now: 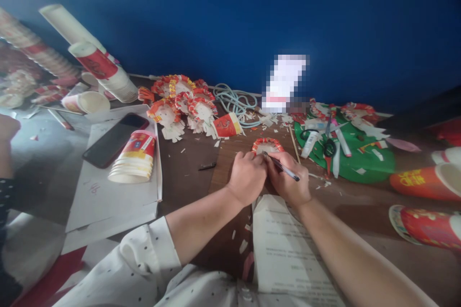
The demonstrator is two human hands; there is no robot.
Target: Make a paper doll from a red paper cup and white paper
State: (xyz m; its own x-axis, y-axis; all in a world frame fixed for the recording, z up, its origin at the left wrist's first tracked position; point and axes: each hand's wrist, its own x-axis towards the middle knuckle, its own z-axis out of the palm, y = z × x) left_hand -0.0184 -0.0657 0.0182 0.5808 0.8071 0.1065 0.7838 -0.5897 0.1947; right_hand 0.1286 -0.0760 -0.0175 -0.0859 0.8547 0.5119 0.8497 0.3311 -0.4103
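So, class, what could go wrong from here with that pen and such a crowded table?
The pen in the right hand might slip and poke or mark the left hand, which is very close.

A careless bump could knock the stack of cups against the phone beside it.

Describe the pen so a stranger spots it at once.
Below the blue wall, find the brown table and the person's right hand. The pen slants across it, dark end toward the picture's lower right. Unlike the white-and-pink marker lying on the green sheet, it is held.
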